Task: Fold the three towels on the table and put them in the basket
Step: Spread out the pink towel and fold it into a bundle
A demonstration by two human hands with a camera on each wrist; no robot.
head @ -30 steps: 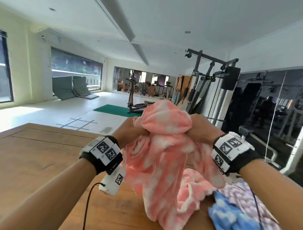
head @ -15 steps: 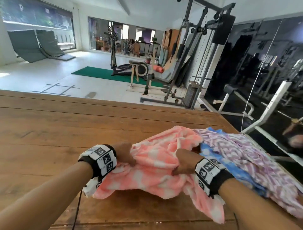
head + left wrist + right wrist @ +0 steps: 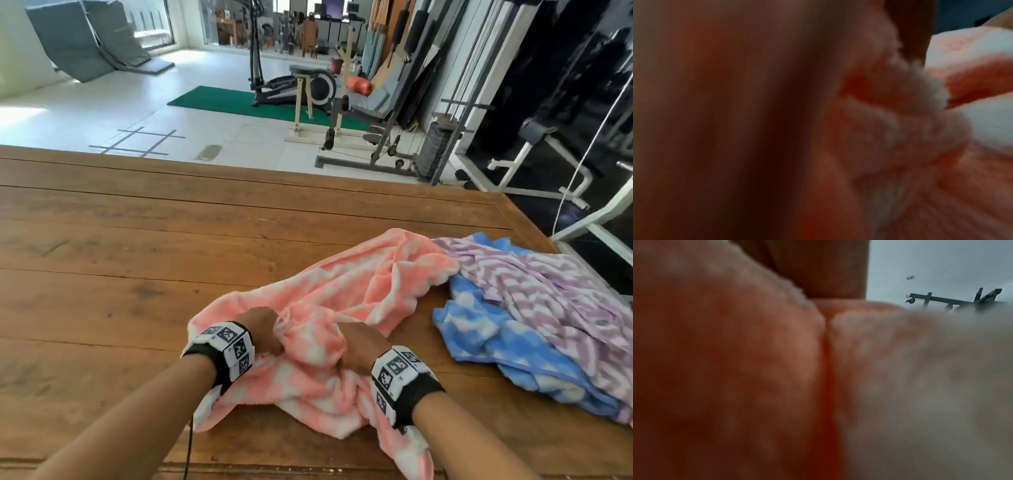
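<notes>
Both hands were down on the table [image 3: 102, 274], close together, each bunched into the pink towel [image 3: 342, 294]: left hand [image 3: 262, 330] gripped a gather of cloth near its near-left part, right hand [image 3: 359, 347] clamped a fold just beside it. Wrist views were mostly blur; the left one showed pink pile [image 3: 920, 129] pressed against the palm, the right one showed pink cloth [image 3: 735, 353] filling the lens. The pink towel lay crumpled, one tail hanging over the near table edge, far corner touching the other two. Just right of it sat the blue towel [image 3: 496, 342], unfolded, with the purple striped towel [image 3: 548, 291] heaped partly on top, near the right edge. No basket in any view. Beyond the table: gym floor, green mat [image 3: 239, 102], weight machine [image 3: 411, 102]. Read: step one, first towel, nothing folded. Next move probably needs the hands to slide apart along one edge to find two corners, then spread it flat left of the pile before the first fold. Risk: dragging the blue towel along.
</notes>
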